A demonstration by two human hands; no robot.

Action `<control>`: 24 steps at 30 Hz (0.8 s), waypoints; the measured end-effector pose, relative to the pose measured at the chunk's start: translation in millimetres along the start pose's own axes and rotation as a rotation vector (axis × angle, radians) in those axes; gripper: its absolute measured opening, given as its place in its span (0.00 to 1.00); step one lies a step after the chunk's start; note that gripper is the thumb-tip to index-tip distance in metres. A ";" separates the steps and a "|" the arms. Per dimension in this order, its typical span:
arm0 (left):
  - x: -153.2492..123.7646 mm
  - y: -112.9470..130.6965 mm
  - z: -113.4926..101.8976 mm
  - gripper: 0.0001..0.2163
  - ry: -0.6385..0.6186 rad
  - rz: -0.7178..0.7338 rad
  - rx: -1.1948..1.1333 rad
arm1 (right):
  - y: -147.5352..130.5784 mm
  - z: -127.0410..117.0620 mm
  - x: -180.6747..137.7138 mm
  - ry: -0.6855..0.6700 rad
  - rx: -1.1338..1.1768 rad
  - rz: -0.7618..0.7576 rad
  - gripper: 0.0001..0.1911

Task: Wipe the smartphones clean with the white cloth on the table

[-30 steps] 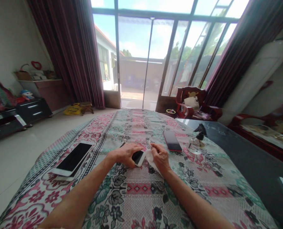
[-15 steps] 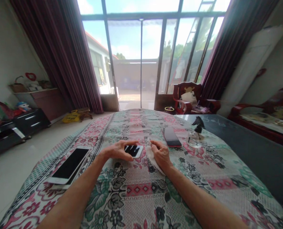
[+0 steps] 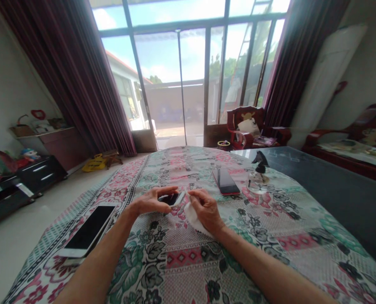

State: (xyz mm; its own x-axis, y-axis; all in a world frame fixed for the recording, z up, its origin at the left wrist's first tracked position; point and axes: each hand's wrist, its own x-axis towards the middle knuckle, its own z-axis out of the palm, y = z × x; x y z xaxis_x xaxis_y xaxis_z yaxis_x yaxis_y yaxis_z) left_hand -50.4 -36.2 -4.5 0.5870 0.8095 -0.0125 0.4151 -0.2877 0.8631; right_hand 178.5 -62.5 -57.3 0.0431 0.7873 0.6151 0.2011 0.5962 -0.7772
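My left hand (image 3: 150, 201) grips a small white smartphone (image 3: 177, 200) by its long sides, with its dark screen facing up and slightly tilted. Pinched in my right hand (image 3: 204, 210) is a white cloth (image 3: 191, 214) that hangs down under the palm. The fingertips of that hand are at the phone's right end, close to its edge; whether the cloth touches it I cannot tell. Beyond my right hand a red-edged smartphone (image 3: 226, 182) lies flat. By my left forearm a larger white tablet (image 3: 88, 230) rests on top of another flat device, mostly hidden.
A patterned tablecloth (image 3: 181, 278) covers the table. At the right stands a clear glass container with a black top (image 3: 258, 177). A dark table (image 3: 314, 177) adjoins on the right, with a wooden armchair (image 3: 245, 126) behind it. Glass doors are ahead.
My right hand has moved left with the cloth, up to the small smartphone's end. The phone in my left hand has tilted, and the view has shifted a little.
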 end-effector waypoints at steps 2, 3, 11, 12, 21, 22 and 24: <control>0.6 -0.6 0.3 0.36 0.011 0.001 -0.003 | -1.5 2.8 -1.3 -0.003 0.024 0.022 0.09; 0.9 -0.7 0.6 0.36 0.015 0.003 -0.006 | -2.0 4.0 -1.9 -0.004 0.033 0.036 0.09; 2.5 0.7 2.1 0.36 0.045 -0.012 -0.011 | -8.4 8.8 -6.3 -0.019 0.109 0.011 0.08; 2.2 1.5 2.1 0.36 0.049 -0.014 -0.014 | -9.4 8.9 -6.9 -0.026 0.107 -0.004 0.07; 0.5 6.9 3.7 0.35 0.041 -0.013 -0.017 | -8.4 6.8 -4.8 -0.021 0.047 -0.014 0.08; 0.4 6.7 3.8 0.35 0.044 -0.013 -0.024 | -9.1 6.5 -4.9 -0.027 0.040 -0.028 0.08; 0.2 6.0 3.6 0.35 0.050 -0.015 -0.041 | -11.9 6.0 -5.8 -0.047 0.032 -0.070 0.07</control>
State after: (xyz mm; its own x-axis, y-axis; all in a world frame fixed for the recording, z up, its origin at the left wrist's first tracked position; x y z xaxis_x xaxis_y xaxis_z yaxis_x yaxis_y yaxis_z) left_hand -45.2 -39.6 -1.1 0.5451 0.8384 -0.0012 0.3942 -0.2550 0.8829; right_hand 170.0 -73.2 -52.4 -0.0163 0.7496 0.6617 0.1710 0.6541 -0.7368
